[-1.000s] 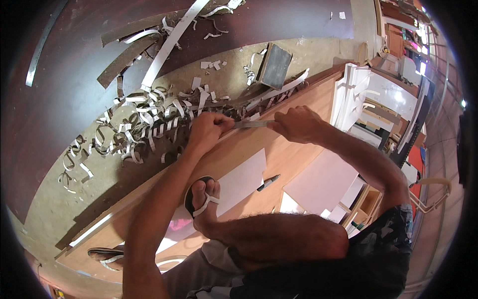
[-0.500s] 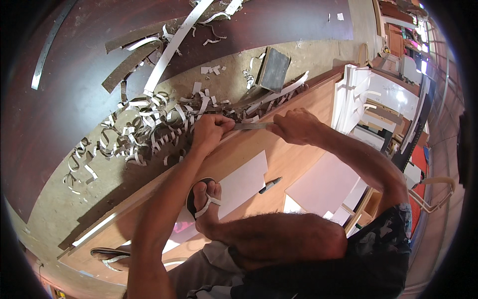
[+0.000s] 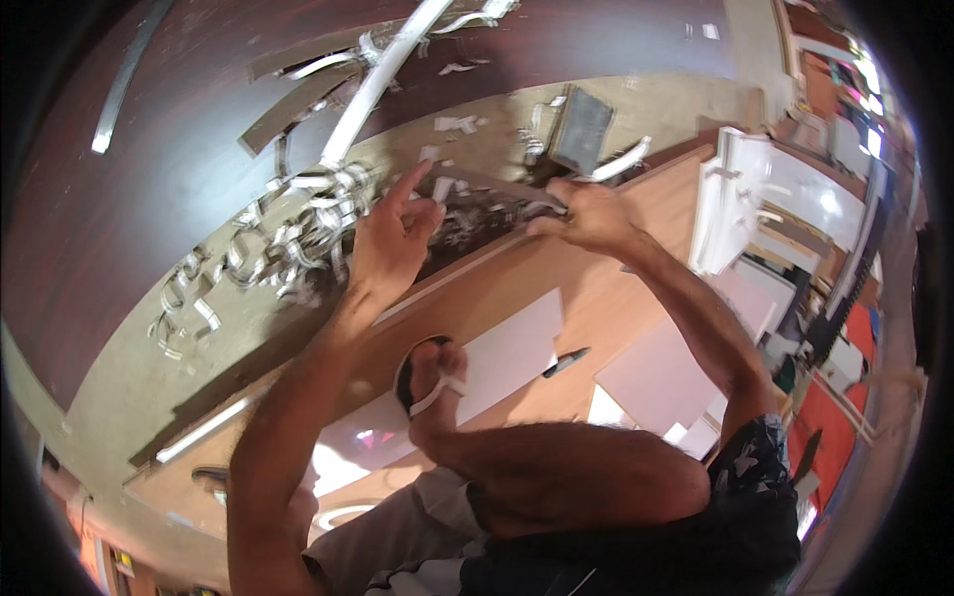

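My right hand [image 3: 593, 214] is closed round one end of a flat grey metal strip [image 3: 497, 185], blurred by motion, which points left above the board's far edge. My left hand [image 3: 390, 243] has its fingers apart, the index finger stretched out near the strip's free end; whether it touches the strip I cannot tell. Under my arms lies a light brown wooden board [image 3: 651, 223], its edge running diagonally. Curled white and brown shavings [image 3: 308, 223] are heaped beyond that edge, left of my left hand. A dark grey block [image 3: 584, 129] lies beyond my right hand.
My sandalled foot [image 3: 437, 377] rests on the board beside a white sheet [image 3: 517, 333] and a dark marker [image 3: 566, 363]. A long white strip [image 3: 388, 74] and a metal ruler-like strip [image 3: 124, 84] lie on the dark red sheet [image 3: 199, 109]. White panels [image 3: 730, 189] stand at the right.
My left hand has let go of the metal strip and opened its fingers. The right hand has lifted the strip away from the board's edge. The whole view has shifted slightly.
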The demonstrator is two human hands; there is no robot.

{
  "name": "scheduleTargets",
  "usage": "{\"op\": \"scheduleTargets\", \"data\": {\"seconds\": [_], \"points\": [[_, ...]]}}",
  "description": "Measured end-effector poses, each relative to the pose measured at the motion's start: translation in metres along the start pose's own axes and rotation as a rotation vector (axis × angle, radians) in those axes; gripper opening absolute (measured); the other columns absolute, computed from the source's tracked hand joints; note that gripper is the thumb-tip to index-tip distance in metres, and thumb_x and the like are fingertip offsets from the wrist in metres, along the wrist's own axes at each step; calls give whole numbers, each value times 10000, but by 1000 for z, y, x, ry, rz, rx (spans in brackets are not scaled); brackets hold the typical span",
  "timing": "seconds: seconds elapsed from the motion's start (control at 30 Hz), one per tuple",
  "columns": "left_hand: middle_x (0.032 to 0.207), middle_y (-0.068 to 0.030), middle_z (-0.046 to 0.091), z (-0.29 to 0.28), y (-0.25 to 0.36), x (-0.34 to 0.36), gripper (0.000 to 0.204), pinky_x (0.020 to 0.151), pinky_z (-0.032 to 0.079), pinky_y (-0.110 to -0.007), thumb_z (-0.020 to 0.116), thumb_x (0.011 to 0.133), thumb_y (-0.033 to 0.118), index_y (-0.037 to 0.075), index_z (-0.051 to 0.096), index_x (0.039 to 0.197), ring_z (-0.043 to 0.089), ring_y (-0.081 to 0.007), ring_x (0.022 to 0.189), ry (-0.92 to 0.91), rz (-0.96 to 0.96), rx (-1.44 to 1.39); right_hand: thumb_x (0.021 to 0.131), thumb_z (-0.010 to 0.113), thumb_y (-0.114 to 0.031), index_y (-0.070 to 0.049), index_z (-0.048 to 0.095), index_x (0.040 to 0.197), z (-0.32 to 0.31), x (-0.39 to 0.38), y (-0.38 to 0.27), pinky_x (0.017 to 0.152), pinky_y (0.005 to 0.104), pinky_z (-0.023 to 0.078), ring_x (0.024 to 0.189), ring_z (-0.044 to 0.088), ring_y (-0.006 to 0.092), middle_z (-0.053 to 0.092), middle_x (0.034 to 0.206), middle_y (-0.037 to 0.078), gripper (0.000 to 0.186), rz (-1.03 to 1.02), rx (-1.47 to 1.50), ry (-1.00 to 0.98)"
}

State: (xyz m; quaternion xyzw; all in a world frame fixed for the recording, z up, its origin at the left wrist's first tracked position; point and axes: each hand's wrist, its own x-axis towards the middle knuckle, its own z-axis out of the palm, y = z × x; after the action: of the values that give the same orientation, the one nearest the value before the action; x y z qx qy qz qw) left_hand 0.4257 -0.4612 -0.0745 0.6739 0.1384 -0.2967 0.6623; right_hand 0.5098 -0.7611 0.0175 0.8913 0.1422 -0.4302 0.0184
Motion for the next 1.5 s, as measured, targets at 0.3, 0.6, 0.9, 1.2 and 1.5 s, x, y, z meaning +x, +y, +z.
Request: {"op": "scheduleTargets", "data": {"seconds": [0.3, 0.6, 0.9, 1.2, 1.5], "points": [[920, -151, 814, -297, -15, -129, 286, 770, 615, -384, 731, 1018, 150, 149, 768, 1301, 793, -229, 813, 326, 106, 711, 958, 651, 112, 54, 522, 1497, 92, 59, 75, 1055, 356, 535, 1181, 652, 206, 671, 1250, 102, 558, -178, 673, 15], [796, -99, 763, -475, -5, -448, 229, 614, 568, -362, 648, 1052, 258, 77, 776, 1113, 760, -188, 685, 716, -386, 938, 995, 676, -97, 17, 640, 1361, -1, 97, 102, 819, 558, 528, 962, 703, 495, 733, 1030, 312, 384, -107, -192, 347], [1488, -269, 572, -356, -28, -387, 754, 1159, 463, -512, 697, 837, -95, 96, 564, 1554, 544, -469, 1376, 452, 96, 899, 843, 746, -114, -4, 730, 1185, -81, 9, -267, 839, 515, 572, 952, 715, 432, 725, 1015, 274, 360, -569, -119, 94], [1159, -197, 670, -353, 65, -312, 677, 993, 514, -441, 665, 1004, 30, 54, 444, 1643, 626, -325, 1126, 234, 129, 438, 842, 796, -181, 81, 687, 1258, -108, -30, -535, 839, 485, 585, 977, 739, 394, 752, 959, 283, 504, -974, 330, -101], [1077, -71, 594, -396, -4, -327, 238, 981, 473, -441, 656, 1101, 219, 71, 519, 1226, 569, -206, 1051, 600, 514, -507, 994, 715, -277, 0, 411, 1527, 29, 7, -609, 1107, 564, 484, 1280, 605, 517, 576, 1371, 362, 673, -982, 522, -11]]}}
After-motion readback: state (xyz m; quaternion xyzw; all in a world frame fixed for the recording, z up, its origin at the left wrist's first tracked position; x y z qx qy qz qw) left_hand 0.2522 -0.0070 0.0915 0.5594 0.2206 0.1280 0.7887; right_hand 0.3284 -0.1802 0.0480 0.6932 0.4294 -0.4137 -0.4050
